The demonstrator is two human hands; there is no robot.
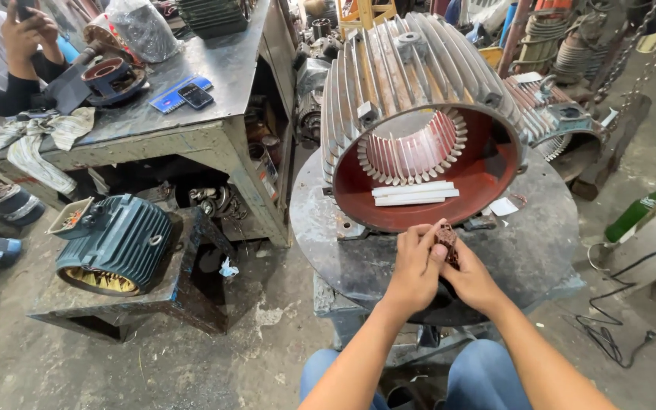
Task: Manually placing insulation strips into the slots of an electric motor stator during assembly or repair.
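Motor housing [411,83], 12 o'clock: grey ribbed outside, red inside; white strips [413,194] within. Small motor [119,243], 9 o'clock: teal, ribbed. Round table [525,243]: dull grey, rust-flecked. Bottle [635,214], 3 o'clock: green.

Even daylight, bright; soft shadows under benches; sharp focus centre; wide-angle bending at frame edges.

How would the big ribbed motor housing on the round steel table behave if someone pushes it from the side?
The motor housing is thick ribbed metal and wide, so it is probably very heavy and stiff. It lies on its curved side on the round table, so a hard push might rock or roll it. The loose white strips inside would likely slide.
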